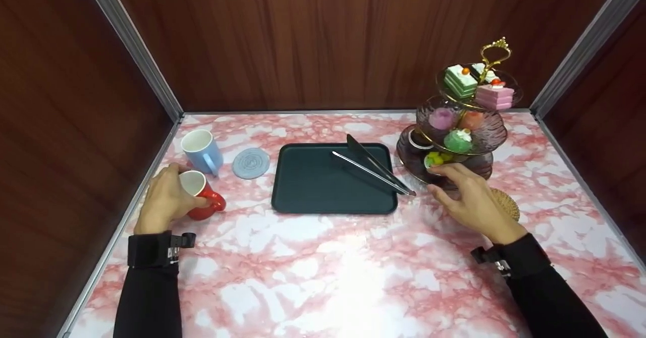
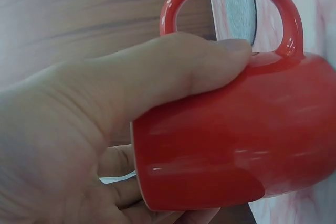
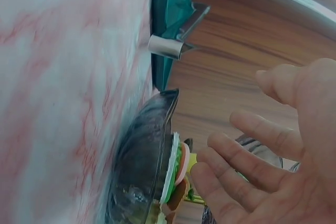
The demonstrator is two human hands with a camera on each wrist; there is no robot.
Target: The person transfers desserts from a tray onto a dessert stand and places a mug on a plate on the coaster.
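Observation:
My left hand (image 1: 164, 196) holds a red mug (image 2: 220, 135) by its body near the left edge of the table. The thumb lies along the side beside the handle, and the other fingers wrap round behind, partly hidden. At the right, my right hand (image 1: 477, 204) has its fingers loosely extended, with nothing in its grasp. It is close to the bottom plate (image 1: 405, 159) of a three-tier glass dessert stand, overlapping that plate in the head view. Yellow-green food (image 1: 435, 159) lies by its fingertips. In the right wrist view, layered sandwich-like food (image 3: 177, 169) sits on the glass plate.
A light blue mug (image 1: 202, 152) stands behind the red one, beside a round grey coaster (image 1: 251, 163). Tongs (image 1: 371, 172) lie across a dark tray (image 1: 323, 194) mid-table. Toy-like cakes (image 1: 494, 97) fill the stand's upper tiers. A woven coaster (image 1: 507, 204) shows behind my right hand.

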